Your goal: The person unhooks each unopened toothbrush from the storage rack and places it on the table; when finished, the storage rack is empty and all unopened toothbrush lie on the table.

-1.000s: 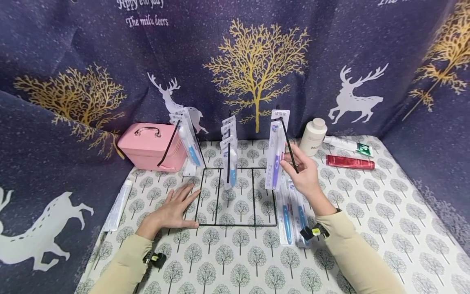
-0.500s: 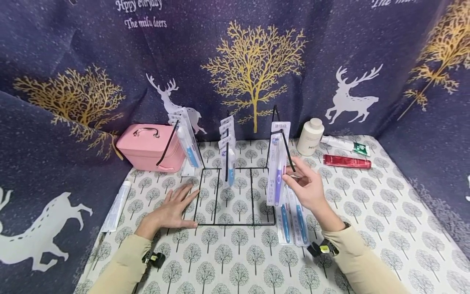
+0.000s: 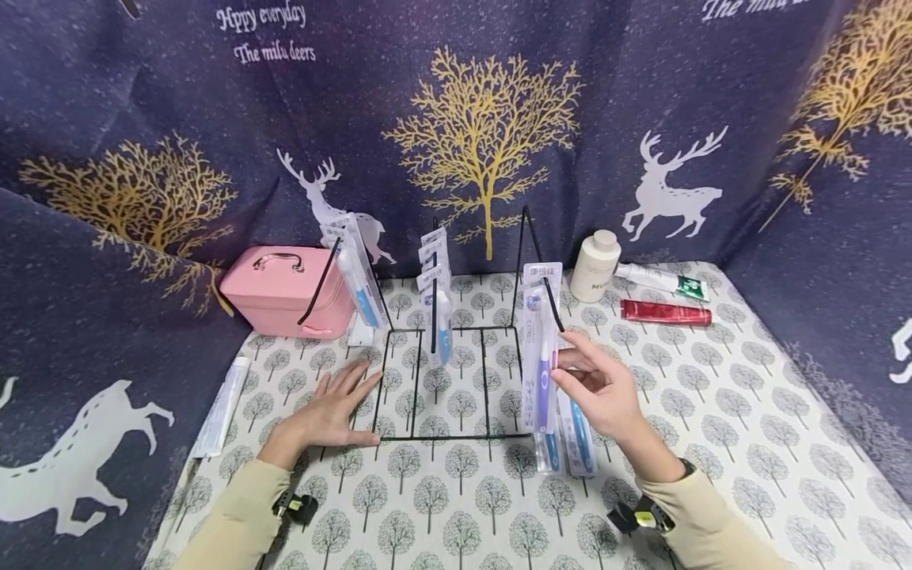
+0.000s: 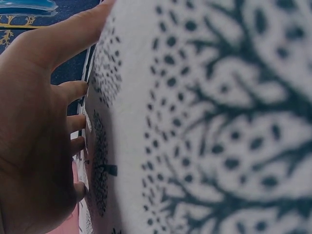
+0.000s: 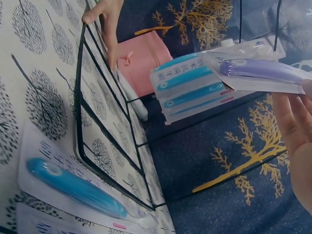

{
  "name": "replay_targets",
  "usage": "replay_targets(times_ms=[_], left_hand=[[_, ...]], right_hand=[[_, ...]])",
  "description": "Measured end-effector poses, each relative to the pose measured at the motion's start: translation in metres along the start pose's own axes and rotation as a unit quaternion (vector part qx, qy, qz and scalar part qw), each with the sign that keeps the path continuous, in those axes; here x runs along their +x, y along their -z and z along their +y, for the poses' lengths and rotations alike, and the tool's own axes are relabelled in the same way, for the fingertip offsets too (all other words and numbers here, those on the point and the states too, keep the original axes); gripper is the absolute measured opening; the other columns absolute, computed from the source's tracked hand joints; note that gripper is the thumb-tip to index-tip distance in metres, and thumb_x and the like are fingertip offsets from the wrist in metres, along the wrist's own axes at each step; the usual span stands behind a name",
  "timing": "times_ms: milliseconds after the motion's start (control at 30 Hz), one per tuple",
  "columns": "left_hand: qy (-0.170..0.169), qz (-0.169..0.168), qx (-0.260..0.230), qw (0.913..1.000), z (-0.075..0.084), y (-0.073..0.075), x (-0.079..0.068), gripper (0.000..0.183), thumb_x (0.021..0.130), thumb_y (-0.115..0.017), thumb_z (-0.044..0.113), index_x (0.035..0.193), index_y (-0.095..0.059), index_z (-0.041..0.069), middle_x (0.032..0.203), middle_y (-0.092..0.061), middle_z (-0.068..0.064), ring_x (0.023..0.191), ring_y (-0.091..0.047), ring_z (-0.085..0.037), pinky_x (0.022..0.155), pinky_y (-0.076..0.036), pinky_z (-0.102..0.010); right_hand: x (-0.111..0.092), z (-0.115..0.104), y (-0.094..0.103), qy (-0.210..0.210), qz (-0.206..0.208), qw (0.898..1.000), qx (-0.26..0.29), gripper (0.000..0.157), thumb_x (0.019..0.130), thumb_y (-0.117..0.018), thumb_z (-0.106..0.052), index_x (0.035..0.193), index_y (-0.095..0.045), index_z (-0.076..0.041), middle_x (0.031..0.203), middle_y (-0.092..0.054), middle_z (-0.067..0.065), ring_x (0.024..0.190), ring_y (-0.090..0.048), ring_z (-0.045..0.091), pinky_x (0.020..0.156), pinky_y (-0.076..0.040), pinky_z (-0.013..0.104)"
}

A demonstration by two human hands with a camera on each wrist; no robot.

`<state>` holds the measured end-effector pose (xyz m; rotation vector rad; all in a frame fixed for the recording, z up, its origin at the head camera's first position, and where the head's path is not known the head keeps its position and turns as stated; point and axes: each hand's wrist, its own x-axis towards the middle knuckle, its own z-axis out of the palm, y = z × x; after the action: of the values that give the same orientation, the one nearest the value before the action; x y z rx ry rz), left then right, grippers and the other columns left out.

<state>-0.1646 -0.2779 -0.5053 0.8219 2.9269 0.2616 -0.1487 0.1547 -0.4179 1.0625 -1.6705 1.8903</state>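
Observation:
My right hand [image 3: 597, 392] pinches the right edge of a packaged purple toothbrush [image 3: 545, 380]. The card's top overlaps the right arm of a black wire display rack [image 3: 450, 437], near that arm's front end. My left hand [image 3: 324, 416] lies with spread fingers on the table at the rack's left side, its thumb tip right at the base frame; the left wrist view shows it low over the cloth. Several packaged toothbrushes [image 3: 435, 297] hang on the middle arm, and blue ones [image 3: 356, 277] on the left arm. Below my right hand, two packaged blue toothbrushes [image 3: 580, 435] lie on the table.
A pink case [image 3: 285, 289] stands behind the rack at left, and a white tube [image 3: 221, 408] lies at the table's left edge. At back right are a white bottle [image 3: 594, 267], a white tube with a green end [image 3: 663, 281] and a red tube [image 3: 666, 312].
My right hand has moved down and towards me, and the purple toothbrush has slid with it towards the front end of the right arm. My left hand has stayed in place.

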Motion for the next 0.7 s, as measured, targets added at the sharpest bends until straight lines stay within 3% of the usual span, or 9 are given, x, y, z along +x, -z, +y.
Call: replay_targets(times_ms=[267,700], left_hand=[[0.012,-0.006,0.001,0.9999,-0.001,0.0,-0.001,0.109,0.064,-0.053,0.079,0.147,-0.017,0.019,0.153,-0.008,-0.013,0.138,-0.008,-0.038,0.104,-0.009,-0.068],[0.004,-0.001,-0.002,1.0,-0.001,0.0,-0.001,0.109,0.064,-0.054,0.078,0.147,-0.018,0.017,0.153,-0.007,-0.014,0.138,-0.008,-0.039,0.103,-0.009,-0.069]], right_hand=[[-0.012,-0.014,0.002,0.004,-0.039,0.999,0.008,0.061,0.064,-0.053,0.031,0.123,-0.038,0.022,0.096,-0.068,0.017,0.086,-0.066,0.018,0.076,-0.055,0.026],[-0.027,-0.046,0.005,0.013,-0.074,0.997,0.018,0.056,0.07,-0.057,0.025,0.123,-0.038,0.023,0.096,-0.066,0.017,0.085,-0.065,0.018,0.077,-0.055,0.026]])
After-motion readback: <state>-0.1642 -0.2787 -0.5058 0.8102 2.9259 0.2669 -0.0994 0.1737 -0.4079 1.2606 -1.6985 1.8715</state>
